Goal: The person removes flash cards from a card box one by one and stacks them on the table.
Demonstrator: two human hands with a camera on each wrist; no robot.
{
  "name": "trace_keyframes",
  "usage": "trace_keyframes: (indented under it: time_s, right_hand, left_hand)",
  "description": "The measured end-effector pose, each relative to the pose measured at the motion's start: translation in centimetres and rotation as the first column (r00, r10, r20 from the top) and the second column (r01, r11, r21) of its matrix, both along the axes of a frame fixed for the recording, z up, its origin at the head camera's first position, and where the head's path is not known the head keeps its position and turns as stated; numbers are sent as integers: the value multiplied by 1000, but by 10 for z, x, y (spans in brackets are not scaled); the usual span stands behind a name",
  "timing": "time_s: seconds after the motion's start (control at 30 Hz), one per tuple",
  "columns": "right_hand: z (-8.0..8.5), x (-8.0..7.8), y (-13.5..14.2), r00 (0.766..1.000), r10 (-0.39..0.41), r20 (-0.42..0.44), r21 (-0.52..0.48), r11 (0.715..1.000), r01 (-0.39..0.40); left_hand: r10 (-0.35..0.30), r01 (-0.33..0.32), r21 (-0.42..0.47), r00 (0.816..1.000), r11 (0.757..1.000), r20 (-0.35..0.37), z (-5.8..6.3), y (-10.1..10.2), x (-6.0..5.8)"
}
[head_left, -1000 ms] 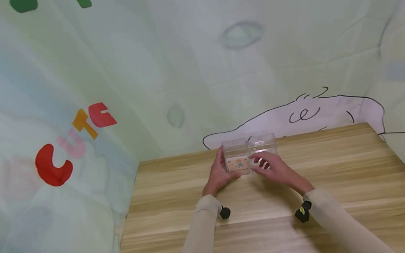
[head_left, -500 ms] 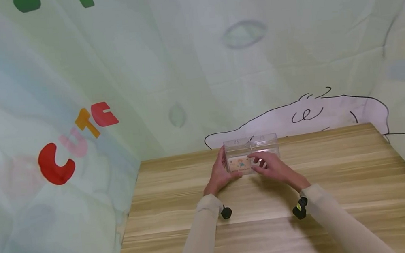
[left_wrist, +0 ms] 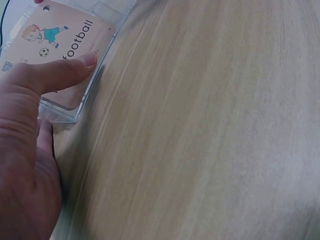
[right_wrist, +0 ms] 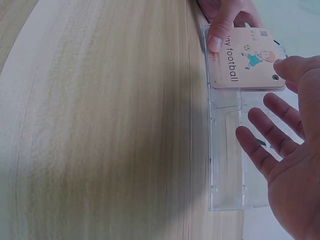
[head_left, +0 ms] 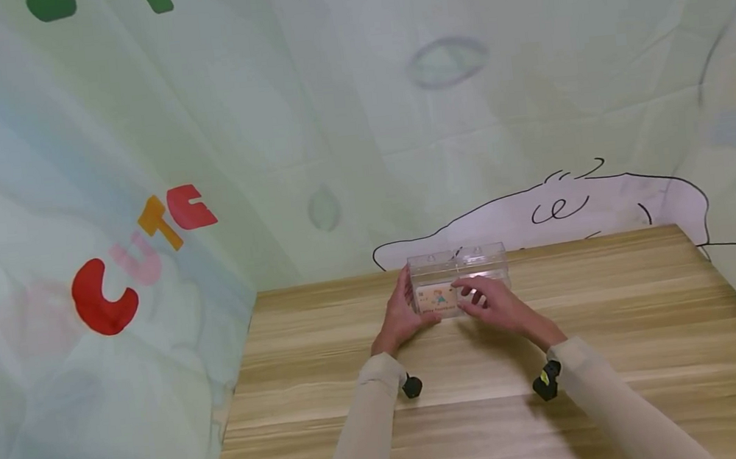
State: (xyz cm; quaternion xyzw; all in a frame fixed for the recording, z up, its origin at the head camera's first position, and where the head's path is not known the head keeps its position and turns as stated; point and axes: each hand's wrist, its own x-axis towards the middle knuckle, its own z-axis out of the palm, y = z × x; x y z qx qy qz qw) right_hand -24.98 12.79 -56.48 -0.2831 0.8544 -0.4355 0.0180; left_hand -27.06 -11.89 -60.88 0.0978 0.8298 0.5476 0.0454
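Observation:
A clear plastic box (head_left: pixel 494 256) with two compartments lies on the table near its back edge. A stack of flash cards (head_left: pixel 434 297) sits in its left compartment; the top card shows a child with a ball and the word "football". My left hand (head_left: pixel 403 320) grips the box's left side, its thumb (left_wrist: pixel 60 74) lying across the card's lower part in the left wrist view. My right hand (head_left: pixel 497 306) is over the right compartment. In the right wrist view one fingertip (right_wrist: pixel 280 64) is right at the card's corner by a punched hole, while several other fingers spread over the clear plastic.
The wood-grain table (head_left: pixel 329 381) extends in front of the box and to both sides. Behind it hangs a printed cloth (head_left: pixel 343 113) with cartoon drawings, and another stretch with coloured letters hangs at the left. Each wrist wears a small black device (head_left: pixel 545 382).
The head view has shifted slightly. Both hands stay nearly in place at the box, and the card stack remains in the left compartment.

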Motion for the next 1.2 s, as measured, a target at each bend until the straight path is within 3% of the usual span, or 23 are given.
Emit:
trace_keyframes:
  time_s: [1.2]
  right_hand:
    - [-6, 2, -1, 1000, -15, 20, -58, 998, 16]
  left_hand:
    - [16, -16, -13, 1000, 1000, 3, -1, 2, -1]
